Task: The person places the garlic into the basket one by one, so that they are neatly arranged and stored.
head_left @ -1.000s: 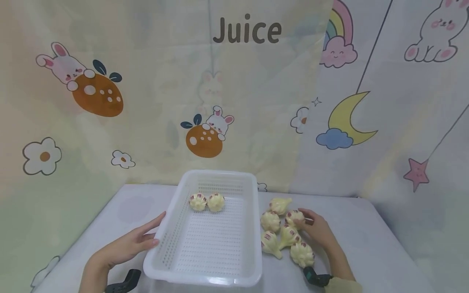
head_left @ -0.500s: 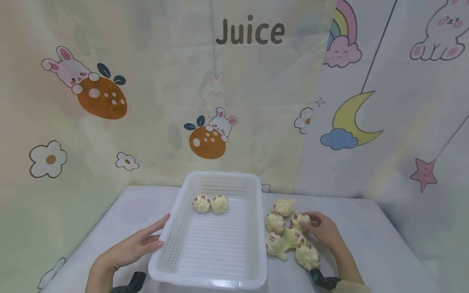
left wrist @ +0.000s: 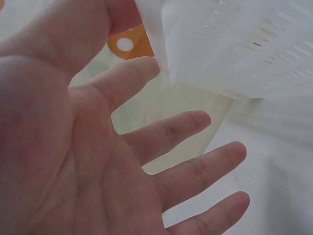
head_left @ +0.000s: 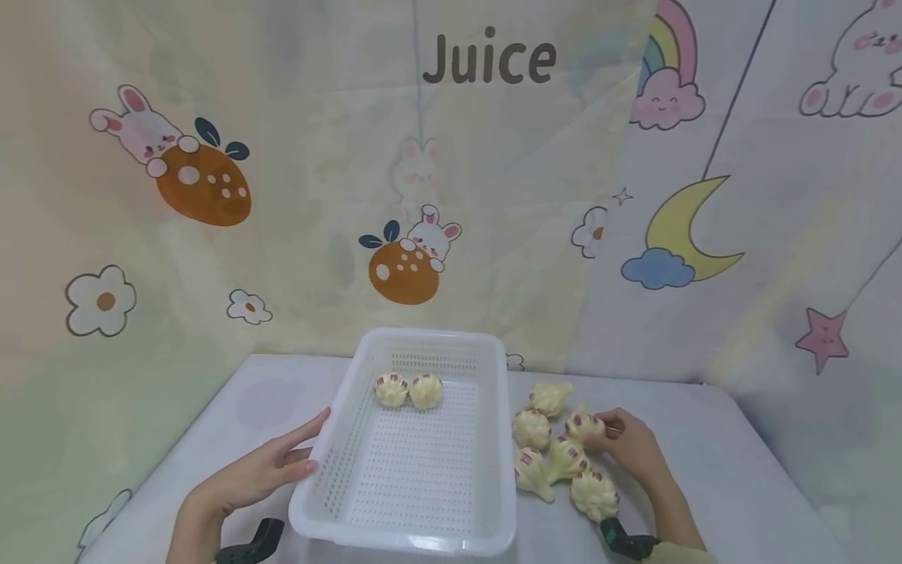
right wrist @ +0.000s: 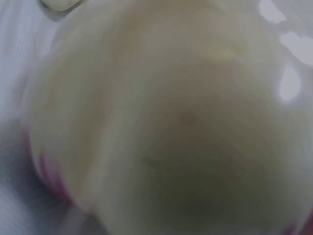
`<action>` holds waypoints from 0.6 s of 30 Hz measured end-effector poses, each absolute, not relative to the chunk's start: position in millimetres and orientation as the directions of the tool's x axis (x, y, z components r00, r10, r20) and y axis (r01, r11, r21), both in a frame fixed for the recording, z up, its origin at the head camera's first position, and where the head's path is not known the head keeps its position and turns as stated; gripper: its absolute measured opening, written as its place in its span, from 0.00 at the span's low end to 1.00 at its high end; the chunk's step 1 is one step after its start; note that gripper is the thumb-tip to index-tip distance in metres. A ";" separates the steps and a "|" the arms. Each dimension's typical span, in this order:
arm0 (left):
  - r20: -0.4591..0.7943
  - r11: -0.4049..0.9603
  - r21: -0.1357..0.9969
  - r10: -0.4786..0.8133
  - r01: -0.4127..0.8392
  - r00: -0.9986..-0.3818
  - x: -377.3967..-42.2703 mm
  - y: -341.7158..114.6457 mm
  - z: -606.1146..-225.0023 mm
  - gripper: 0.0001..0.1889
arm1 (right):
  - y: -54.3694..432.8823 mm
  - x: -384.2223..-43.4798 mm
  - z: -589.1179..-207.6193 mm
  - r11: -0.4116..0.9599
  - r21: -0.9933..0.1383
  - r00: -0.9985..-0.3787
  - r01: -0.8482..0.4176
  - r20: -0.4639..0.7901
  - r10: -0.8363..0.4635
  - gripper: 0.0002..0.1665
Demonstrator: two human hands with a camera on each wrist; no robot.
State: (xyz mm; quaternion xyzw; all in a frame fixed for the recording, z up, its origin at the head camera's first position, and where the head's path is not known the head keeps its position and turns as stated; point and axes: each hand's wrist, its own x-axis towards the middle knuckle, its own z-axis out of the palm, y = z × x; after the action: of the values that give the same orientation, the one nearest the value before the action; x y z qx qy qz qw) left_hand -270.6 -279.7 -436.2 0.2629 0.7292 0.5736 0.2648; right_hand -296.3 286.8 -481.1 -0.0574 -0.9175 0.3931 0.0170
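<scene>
My left hand (head_left: 257,474) lies against the left side of a white slotted plastic basket (head_left: 509,470), its fingers spread. In the left wrist view, one fingertip (left wrist: 155,66) meets the basket's edge, while the other long fingers stand straight and free. Two cream garlic bulbs with purple streaks, one of them this bulb (head_left: 426,390), sit inside near the far end. On the right, my right hand (head_left: 630,446) pinches a garlic bulb (head_left: 583,427) from its right side, at the edge of a loose group. Another bulb (right wrist: 171,112), blurred, fills the right wrist view.
Several more garlic bulbs lie on the white table (head_left: 712,462) right of the basket, one (head_left: 594,493) close beside my right wrist. A patterned cloth backdrop (head_left: 303,196) hangs behind the table. Black wrist mounts (head_left: 254,542) show at both wrists.
The whole head view shifts slightly, so everything sits farther right in it. The bulb in my right hand has turned, and its stem now shows at the top. My left hand stays at the basket.
</scene>
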 end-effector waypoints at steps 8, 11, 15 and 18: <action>-0.094 0.209 0.975 0.682 0.071 -0.725 -272.1 -280.8 -439.3 0.37 | 289.0 -294.7 -480.6 0.691 -0.717 -0.992 0.092 -0.003 0.129 0.40; -0.100 0.220 0.973 0.677 0.071 -0.730 -272.6 -280.5 -438.1 0.37 | 290.6 -294.8 -482.2 0.699 -0.708 -0.990 0.102 -0.005 0.140 0.39; -0.117 0.245 0.967 0.659 0.065 -0.743 -272.2 -281.2 -437.0 0.37 | 291.4 -295.0 -484.1 0.704 -0.700 -0.988 0.117 -0.013 0.151 0.40; -0.128 0.269 0.961 0.646 0.068 -0.753 -272.0 -280.8 -435.7 0.37 | 292.5 -293.7 -482.1 0.689 -0.715 -0.987 0.120 -0.014 0.158 0.40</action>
State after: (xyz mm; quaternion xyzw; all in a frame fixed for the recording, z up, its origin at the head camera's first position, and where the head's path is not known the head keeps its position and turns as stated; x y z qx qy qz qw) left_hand -272.0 -280.8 -435.7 0.2369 0.7531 0.5560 0.2599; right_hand -293.7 292.5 -482.1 -0.0757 -0.9186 0.3870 0.0240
